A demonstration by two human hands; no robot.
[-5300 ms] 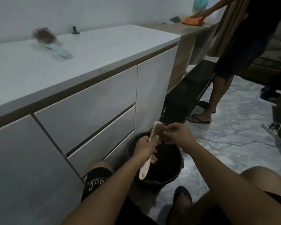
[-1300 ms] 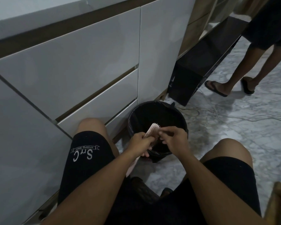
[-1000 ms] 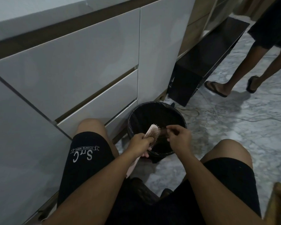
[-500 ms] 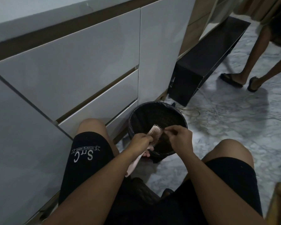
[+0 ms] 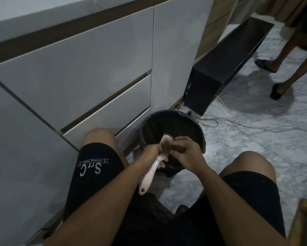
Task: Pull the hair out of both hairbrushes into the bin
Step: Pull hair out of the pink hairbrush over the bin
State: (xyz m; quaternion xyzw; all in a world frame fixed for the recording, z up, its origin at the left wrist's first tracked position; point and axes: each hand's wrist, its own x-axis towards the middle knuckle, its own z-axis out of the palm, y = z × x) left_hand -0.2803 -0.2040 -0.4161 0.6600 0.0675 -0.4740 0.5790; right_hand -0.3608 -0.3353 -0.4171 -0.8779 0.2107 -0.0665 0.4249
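A pink hairbrush (image 5: 150,176) is held over the black bin (image 5: 199,129) on the floor between my knees. My left hand (image 5: 151,153) grips it at the neck, bristles facing right, handle pointing down toward me. Brown hair (image 5: 166,145) is matted in the bristles. My right hand (image 5: 186,153) is against the brush head, fingers pinched on the hair. The second hairbrush is out of view.
White cabinet drawers (image 5: 89,68) stand close on the left, touching the bin's side. A black low unit (image 5: 218,71) and loose cables (image 5: 238,123) lie behind the bin. Another person's legs in sandals (image 5: 277,89) are at the far right. A wooden piece (image 5: 303,221) is at the bottom right.
My right hand has moved back onto the brush head and pinches the hair again after pulling away to the right a second ago. The other person has stepped further right.
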